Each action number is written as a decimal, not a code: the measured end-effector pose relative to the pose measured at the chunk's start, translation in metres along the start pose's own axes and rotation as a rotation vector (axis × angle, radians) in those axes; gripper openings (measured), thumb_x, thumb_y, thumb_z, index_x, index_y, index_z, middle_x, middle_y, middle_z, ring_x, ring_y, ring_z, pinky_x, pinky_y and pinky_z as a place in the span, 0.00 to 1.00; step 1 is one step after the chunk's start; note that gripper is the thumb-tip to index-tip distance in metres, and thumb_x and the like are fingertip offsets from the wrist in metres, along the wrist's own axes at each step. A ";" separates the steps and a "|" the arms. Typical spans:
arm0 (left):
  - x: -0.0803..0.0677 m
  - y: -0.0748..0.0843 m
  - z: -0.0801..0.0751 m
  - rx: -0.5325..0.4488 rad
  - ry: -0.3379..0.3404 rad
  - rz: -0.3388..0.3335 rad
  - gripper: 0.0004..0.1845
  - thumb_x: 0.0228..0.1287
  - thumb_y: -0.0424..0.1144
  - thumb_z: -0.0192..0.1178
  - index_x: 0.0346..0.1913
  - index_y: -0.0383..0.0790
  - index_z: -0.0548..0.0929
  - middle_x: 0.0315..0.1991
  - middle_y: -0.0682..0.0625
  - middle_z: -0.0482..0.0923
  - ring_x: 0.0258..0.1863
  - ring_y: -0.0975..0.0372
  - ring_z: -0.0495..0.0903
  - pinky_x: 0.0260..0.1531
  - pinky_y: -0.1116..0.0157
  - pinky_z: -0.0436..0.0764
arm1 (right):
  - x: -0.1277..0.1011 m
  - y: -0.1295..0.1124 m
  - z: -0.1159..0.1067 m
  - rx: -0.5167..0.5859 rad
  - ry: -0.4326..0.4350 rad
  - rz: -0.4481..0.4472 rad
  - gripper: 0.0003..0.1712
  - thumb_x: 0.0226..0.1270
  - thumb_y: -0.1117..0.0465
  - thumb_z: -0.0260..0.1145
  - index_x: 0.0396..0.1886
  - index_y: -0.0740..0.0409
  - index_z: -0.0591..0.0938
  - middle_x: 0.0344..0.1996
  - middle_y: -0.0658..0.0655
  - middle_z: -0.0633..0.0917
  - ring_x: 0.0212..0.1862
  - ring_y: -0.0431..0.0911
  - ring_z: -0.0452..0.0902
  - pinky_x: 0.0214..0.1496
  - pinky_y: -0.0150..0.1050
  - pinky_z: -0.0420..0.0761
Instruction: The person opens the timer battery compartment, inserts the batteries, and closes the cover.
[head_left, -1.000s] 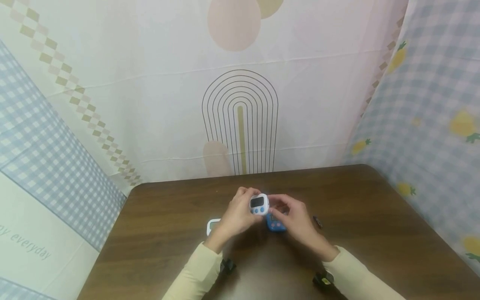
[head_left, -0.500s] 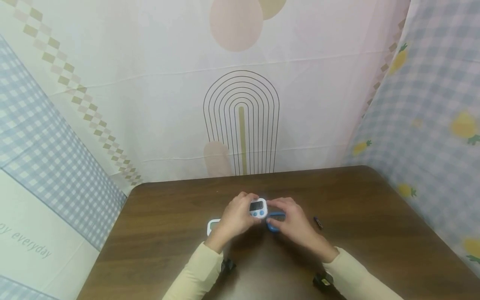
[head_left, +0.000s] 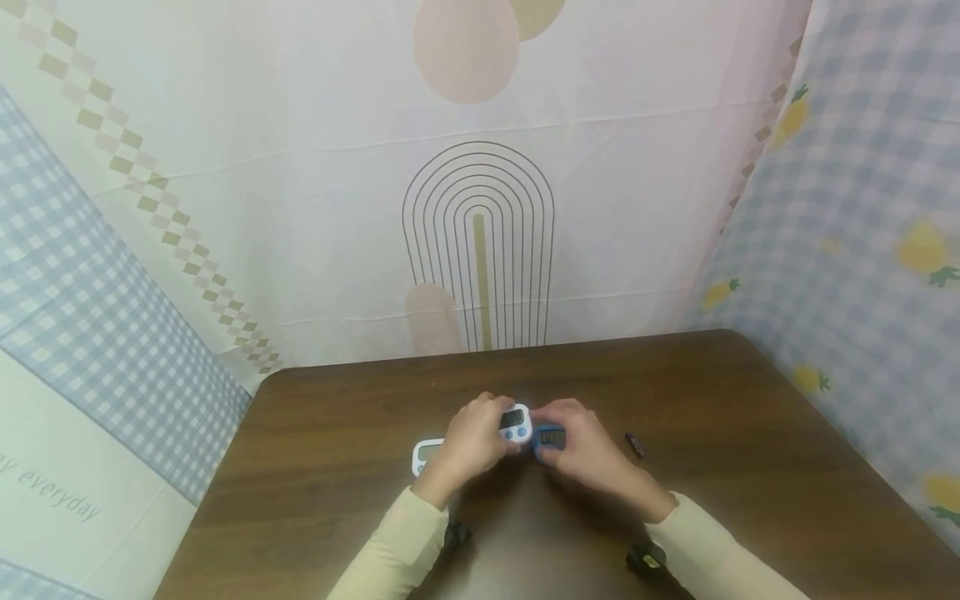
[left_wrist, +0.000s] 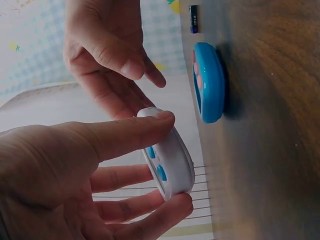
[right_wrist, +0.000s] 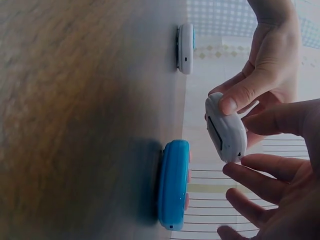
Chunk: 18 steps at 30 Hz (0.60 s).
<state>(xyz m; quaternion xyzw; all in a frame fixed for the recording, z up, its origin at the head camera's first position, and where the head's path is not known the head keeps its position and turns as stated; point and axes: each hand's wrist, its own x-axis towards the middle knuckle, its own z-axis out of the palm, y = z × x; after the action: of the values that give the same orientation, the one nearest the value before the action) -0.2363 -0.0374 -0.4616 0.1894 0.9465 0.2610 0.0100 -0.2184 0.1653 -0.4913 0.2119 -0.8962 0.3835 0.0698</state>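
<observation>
White timer (left_wrist: 170, 160) in left hand (left_wrist: 65, 170) grip

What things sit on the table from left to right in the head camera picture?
White timer lying flat → left hand → white timer with blue buttons → blue timer → right hand → small battery.

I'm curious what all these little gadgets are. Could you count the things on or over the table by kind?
White timers: 2, one held in the left hand, one lying on the table.
Blue timers: 1.
Small batteries: 1.
Total: 4.
</observation>
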 end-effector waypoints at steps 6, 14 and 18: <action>0.000 -0.002 0.002 0.054 -0.019 0.014 0.31 0.51 0.39 0.84 0.59 0.36 0.87 0.45 0.45 0.84 0.38 0.58 0.80 0.40 0.60 0.84 | 0.000 0.000 0.001 -0.087 -0.024 -0.023 0.29 0.49 0.67 0.81 0.55 0.56 0.89 0.51 0.56 0.89 0.64 0.58 0.77 0.68 0.71 0.67; 0.001 -0.005 0.003 0.130 -0.075 0.013 0.29 0.51 0.40 0.84 0.56 0.36 0.87 0.43 0.46 0.84 0.39 0.57 0.82 0.41 0.59 0.85 | -0.002 0.001 0.004 -0.148 -0.143 -0.041 0.36 0.49 0.62 0.83 0.63 0.58 0.85 0.57 0.58 0.88 0.68 0.61 0.75 0.73 0.76 0.59; 0.001 -0.007 0.005 0.154 -0.099 0.006 0.28 0.49 0.40 0.85 0.53 0.37 0.88 0.41 0.46 0.84 0.38 0.57 0.82 0.40 0.58 0.85 | -0.005 0.001 0.006 -0.150 -0.206 -0.031 0.40 0.50 0.58 0.82 0.67 0.57 0.83 0.62 0.57 0.87 0.73 0.63 0.71 0.75 0.80 0.50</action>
<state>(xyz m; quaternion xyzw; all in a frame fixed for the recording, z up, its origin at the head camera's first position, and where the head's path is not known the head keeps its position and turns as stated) -0.2390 -0.0408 -0.4692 0.2050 0.9616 0.1777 0.0417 -0.2146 0.1629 -0.4980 0.2580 -0.9215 0.2903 -0.0009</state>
